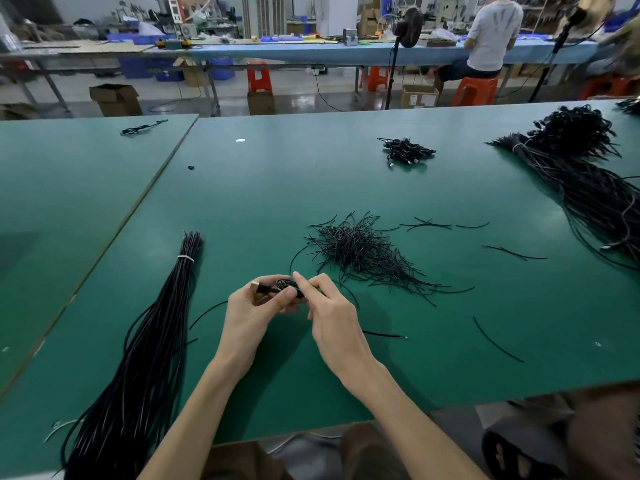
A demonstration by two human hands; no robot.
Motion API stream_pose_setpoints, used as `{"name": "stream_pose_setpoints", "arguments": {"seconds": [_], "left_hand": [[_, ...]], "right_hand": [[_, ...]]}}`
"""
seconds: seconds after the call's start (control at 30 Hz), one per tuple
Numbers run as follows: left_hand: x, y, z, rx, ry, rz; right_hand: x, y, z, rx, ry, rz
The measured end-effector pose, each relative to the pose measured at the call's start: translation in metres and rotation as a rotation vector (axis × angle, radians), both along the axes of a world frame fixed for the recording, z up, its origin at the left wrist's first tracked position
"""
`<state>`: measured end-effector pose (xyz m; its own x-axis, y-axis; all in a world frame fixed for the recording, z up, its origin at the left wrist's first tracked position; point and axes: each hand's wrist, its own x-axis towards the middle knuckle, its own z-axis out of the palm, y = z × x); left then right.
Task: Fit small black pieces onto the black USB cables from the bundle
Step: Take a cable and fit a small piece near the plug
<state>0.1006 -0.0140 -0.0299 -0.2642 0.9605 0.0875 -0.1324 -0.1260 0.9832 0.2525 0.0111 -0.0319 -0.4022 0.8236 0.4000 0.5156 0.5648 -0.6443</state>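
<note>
USB cable (284,285), black and gathered into a small coil, sits between both hands just above the green table (381,375), near its front edge. The left hand (252,313) curls its fingers round the cable, thumb laid across it, with the metal plug (258,289) sticking out above the knuckles. The right hand (332,313) pinches the coil from the other side between thumb and forefinger. The bundle (156,323) of long black cables lies to the left, bound near its far end by a white tie (186,258). A loose pile of short black pieces (360,251) lies just beyond the hands, with strays scattered right. Farther back sit a small heap of coiled cables (407,152) and, far right, a big mass of black cables (581,178).
</note>
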Motion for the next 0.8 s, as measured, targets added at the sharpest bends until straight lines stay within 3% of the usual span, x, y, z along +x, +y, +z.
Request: {"name": "stream_pose_setpoints", "arguments": {"seconds": [0.37,0.67,0.8], "left_hand": [[-0.0016,0.0008,-0.0020,0.007,0.140,-0.018],[-0.0020,0.0005,-0.0038,0.040,0.185,0.015],[-0.0027,0.0003,-0.0043,0.020,0.205,0.035]], "right_hand": [[0.0005,-0.0046,-0.0032,0.061,-0.188,-0.012],[-0.0025,-0.0027,-0.0033,0.085,-0.483,0.013],[-0.0039,0.0012,0.0030,0.155,-0.459,0.029]]}}
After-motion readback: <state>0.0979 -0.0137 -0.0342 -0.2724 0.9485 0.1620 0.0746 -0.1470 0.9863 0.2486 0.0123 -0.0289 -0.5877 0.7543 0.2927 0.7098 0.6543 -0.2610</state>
